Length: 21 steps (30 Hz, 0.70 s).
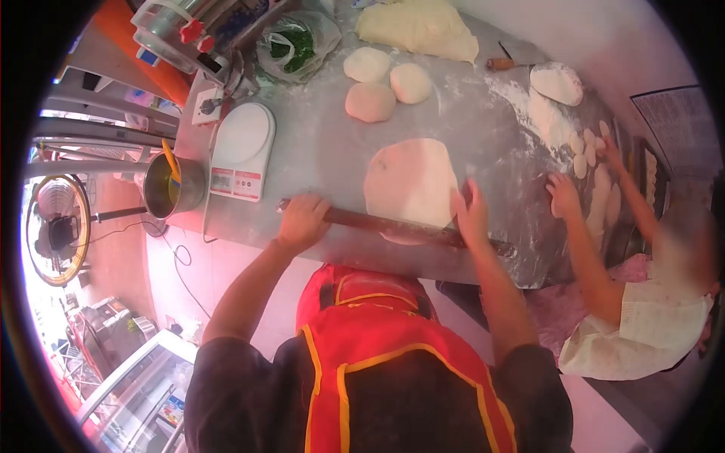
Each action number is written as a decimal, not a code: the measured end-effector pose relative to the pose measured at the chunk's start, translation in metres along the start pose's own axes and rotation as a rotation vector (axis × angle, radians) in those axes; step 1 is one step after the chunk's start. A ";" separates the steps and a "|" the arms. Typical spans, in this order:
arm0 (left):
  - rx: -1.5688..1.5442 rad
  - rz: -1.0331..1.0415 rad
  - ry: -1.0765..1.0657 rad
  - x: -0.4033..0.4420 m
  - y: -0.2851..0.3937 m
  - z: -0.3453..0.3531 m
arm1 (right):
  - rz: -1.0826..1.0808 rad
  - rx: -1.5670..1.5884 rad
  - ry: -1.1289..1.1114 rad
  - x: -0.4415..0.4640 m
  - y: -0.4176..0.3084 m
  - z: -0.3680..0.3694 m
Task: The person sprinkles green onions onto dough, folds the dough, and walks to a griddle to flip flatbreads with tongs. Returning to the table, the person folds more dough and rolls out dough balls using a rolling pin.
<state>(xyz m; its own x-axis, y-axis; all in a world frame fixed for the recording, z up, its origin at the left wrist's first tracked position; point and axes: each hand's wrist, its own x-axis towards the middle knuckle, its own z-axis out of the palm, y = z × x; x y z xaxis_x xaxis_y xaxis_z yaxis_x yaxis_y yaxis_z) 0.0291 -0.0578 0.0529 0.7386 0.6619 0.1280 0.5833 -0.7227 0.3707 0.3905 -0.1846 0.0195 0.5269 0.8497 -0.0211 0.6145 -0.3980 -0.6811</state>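
Observation:
A dark wooden rolling pin (393, 224) lies across the lower edge of a flattened round sheet of dough (411, 181) on the metal table. My left hand (304, 221) is closed over the pin's left end. Over the right part of the pin rests my right hand (473, 215), its fingers stretched out and apart, close to the dough's right edge. Part of the dough shows below the pin.
Three dough balls (370, 102), a larger dough slab (418, 30) and a bag of chopped greens (291, 47) sit farther back. A white scale (243, 151) and metal pot (172, 185) stand left. At right, a co-worker's hands (564, 195) are near small dough pieces (580, 155).

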 end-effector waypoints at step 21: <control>-0.172 -0.200 -0.081 -0.065 0.049 -0.008 | -0.495 -0.194 -0.974 0.116 -0.152 0.150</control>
<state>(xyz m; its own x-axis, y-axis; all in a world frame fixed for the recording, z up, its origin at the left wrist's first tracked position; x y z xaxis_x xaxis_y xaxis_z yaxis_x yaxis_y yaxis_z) 0.0064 -0.1345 0.0704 0.6429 0.7652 -0.0346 0.6595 -0.5300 0.5331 0.2704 0.0264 0.0110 -0.4370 0.8043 -0.4026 0.7557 0.0855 -0.6494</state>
